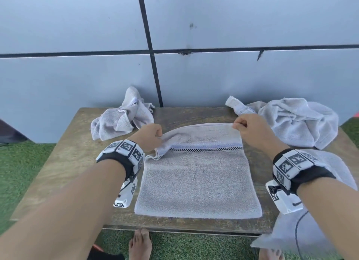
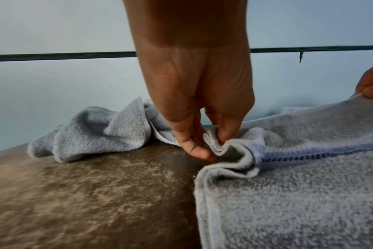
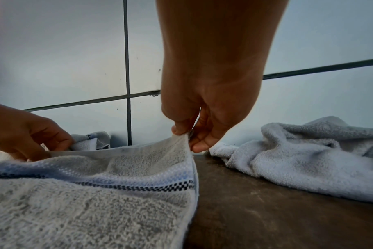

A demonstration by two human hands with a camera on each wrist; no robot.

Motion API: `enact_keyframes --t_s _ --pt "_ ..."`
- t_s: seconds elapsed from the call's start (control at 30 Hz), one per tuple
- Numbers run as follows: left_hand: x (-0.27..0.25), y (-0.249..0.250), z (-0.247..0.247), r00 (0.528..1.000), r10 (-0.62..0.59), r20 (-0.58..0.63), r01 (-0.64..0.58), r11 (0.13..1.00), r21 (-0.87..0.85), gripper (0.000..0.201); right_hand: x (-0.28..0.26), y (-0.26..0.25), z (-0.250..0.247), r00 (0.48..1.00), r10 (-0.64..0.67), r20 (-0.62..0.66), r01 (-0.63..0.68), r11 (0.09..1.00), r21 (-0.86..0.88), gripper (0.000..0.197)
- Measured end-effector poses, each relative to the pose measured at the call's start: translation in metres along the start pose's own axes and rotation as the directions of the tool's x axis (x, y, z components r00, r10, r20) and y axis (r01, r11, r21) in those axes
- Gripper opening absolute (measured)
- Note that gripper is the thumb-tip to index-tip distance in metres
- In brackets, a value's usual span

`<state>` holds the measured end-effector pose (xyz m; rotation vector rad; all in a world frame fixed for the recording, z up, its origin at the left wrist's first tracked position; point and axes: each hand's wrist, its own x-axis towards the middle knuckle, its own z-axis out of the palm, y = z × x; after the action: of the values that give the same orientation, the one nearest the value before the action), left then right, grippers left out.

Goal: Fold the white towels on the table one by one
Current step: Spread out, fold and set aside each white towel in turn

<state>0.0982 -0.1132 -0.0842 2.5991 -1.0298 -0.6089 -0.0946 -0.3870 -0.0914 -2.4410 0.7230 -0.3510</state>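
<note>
A white towel (image 1: 198, 180) with a blue checked stripe lies spread on the wooden table (image 1: 73, 158). Its far edge is lifted off the wood. My left hand (image 1: 150, 136) pinches the far left corner, which is bunched between thumb and fingers (image 2: 207, 144). My right hand (image 1: 242, 124) pinches the far right corner (image 3: 186, 139) and holds it raised above the table. The same towel (image 2: 298, 193) fills the lower right of the left wrist view, and the towel (image 3: 91, 202) fills the lower left of the right wrist view.
A crumpled white towel (image 1: 120, 119) lies at the table's back left, a larger crumpled one (image 1: 295, 121) at the back right. Another towel (image 1: 310, 221) hangs off the front right corner. A tiled wall (image 1: 174, 26) stands right behind the table. Bare feet (image 1: 140, 244) stand on green turf below.
</note>
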Motion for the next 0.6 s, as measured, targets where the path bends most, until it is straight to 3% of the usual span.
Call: enact_keyframes --t_s 0.2,0.37,0.53,0.6 --pt "-0.034 -0.002 -0.024 0.994 0.059 -0.093 -0.065 0.996 -0.063 0.023 -0.028 -0.008 -0.03 0.999 -0.029 0.024 0.029 0.999 0.02 0.009" --pt "-0.068 -0.005 -0.031 0.987 0.117 -0.114 -0.13 0.986 -0.108 0.015 -0.059 -0.013 -0.04 1.0 -0.025 0.012 0.024 0.998 0.053 0.006" --pt "-0.092 -0.011 -0.032 0.99 0.098 -0.101 -0.115 0.976 -0.187 0.034 -0.082 -0.017 -0.044 1.0 -0.012 -0.021 0.012 0.999 0.03 0.015" --pt "-0.1 -0.008 -0.036 0.989 0.075 -0.127 -0.1 0.976 -0.195 0.03 -0.089 -0.02 -0.046 1.0 -0.002 -0.031 0.002 1.0 0.02 0.015"
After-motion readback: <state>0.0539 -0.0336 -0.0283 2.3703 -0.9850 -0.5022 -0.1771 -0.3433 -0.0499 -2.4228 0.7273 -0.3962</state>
